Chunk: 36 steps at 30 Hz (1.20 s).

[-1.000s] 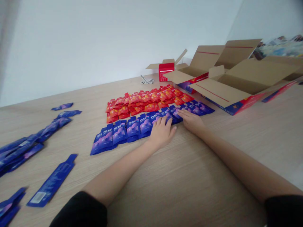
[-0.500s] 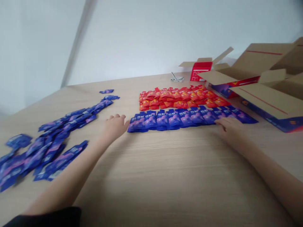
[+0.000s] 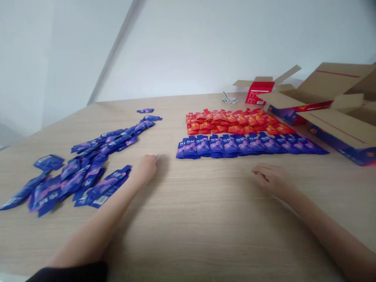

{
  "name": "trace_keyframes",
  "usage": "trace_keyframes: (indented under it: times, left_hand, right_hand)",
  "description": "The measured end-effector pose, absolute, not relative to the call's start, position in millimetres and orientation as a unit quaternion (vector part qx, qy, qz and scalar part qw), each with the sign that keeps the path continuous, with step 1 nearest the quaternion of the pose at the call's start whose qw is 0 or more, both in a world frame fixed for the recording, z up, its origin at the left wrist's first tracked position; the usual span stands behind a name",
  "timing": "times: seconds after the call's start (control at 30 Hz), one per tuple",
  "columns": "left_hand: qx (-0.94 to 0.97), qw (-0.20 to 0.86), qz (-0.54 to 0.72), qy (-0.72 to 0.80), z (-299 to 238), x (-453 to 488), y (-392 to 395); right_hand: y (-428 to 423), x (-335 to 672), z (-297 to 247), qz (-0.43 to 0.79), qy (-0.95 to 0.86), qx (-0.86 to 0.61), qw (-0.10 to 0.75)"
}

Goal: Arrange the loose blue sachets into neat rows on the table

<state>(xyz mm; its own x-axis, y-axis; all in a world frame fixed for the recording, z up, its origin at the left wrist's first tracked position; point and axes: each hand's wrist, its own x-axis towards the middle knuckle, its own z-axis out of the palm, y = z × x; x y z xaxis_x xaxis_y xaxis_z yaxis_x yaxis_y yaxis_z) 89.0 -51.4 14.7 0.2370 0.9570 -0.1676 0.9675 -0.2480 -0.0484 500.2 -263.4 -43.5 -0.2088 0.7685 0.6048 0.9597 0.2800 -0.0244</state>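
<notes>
A row of overlapping blue-purple pouches (image 3: 230,146) lies face up on the table. My left hand (image 3: 147,169) hovers left of the row, its fingers curled in; a tiny thin dark tip shows at them, too small to name. Nearer to me than the row's right half is my right hand (image 3: 270,178), apart from the pouches, with fingers bent together and nothing visible in them. Behind the blue row sit stacked red-orange pouches (image 3: 235,121). A loose heap of blue pouches (image 3: 79,172) spreads to the left of my left hand, partly near my forearm.
Two open cardboard boxes (image 3: 342,131) with raised flaps stand at the right. A smaller red box (image 3: 258,93) is at the back, beside a crumpled whitish piece (image 3: 229,98). One blue pouch (image 3: 145,111) lies apart at the far left. A wall (image 3: 188,47) rises behind the table.
Both hands have come away from the ends of the blue row, the right one drawing back toward me. Their fingers have curled in. The view has shifted slightly left.
</notes>
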Motion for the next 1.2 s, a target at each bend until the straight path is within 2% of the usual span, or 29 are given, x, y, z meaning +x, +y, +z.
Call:
trace_keyframes:
  times: [0.07,0.13,0.2,0.27,0.3,0.37,0.47,0.73,0.9,1.0,1.2]
  left_hand:
    - [0.785,0.027,-0.063,0.616,20,90,-53]
    - [0.788,0.071,0.013,0.611,30,98,-56]
    - [0.768,0.218,0.171,0.577,42,119,-63]
    - [0.678,0.441,0.316,0.497,54,152,-77]
    - [0.614,0.545,0.350,0.450,58,172,-87]
    - [0.492,0.702,0.347,0.380,62,216,-109]
    - [0.385,0.815,0.281,0.328,58,277,-143]
    - [0.301,0.903,0.131,0.275,21,351,-169]
    - [0.311,0.914,-0.022,0.261,-21,344,-153]
    - [0.310,0.921,-0.057,0.231,-40,341,-145]
    - [0.315,0.927,-0.096,0.178,-45,340,-135]
  right_hand:
    - [-270,479,-35,-0.162,-0.761,-0.565,0.276]
    - [-275,456,-24,-0.139,-0.756,-0.559,0.312]
    - [-279,433,-11,-0.120,-0.747,-0.548,0.356]
    - [-281,412,1,-0.123,-0.746,-0.536,0.375]
    - [-282,404,7,-0.132,-0.750,-0.531,0.372]
    - [-283,393,16,-0.159,-0.759,-0.529,0.345]
    - [-285,395,19,-0.192,-0.767,-0.532,0.304]
    - [-312,487,1,-0.226,-0.748,-0.548,0.298]
    - [-301,578,0,-0.237,-0.669,-0.589,0.386]
    - [-278,627,-7,-0.237,-0.618,-0.628,0.409]
    - [-240,679,-39,-0.225,-0.614,-0.651,0.386]
